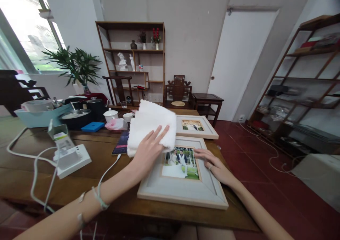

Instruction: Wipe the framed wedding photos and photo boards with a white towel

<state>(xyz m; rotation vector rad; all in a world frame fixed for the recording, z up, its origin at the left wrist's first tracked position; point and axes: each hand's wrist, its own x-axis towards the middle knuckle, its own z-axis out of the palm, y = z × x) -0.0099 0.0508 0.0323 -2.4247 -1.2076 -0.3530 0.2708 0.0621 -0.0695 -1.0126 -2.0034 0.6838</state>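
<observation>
My left hand [148, 151] holds a folded white towel [152, 125] over the upper left corner of the nearer picture frame. Its fingers lie across the towel's face, and the thumb is hidden. My right hand [216, 165] rests, fingers stretched out, on the right side of that pale wooden picture frame [183, 194], with the fingertips at the edge of the photo [182, 165]. This frame lies face up near the front of the table and shows two people outdoors. Just behind it lies a second picture frame [209, 128], partly covered by the towel.
A phone [120, 144] with a white cable lies left of the towel. Farther left on the wooden table [106, 169] are a power strip [73, 160], a blue box [92, 126], a lidded white cup [111, 115], dark pots and a light blue bin [44, 118].
</observation>
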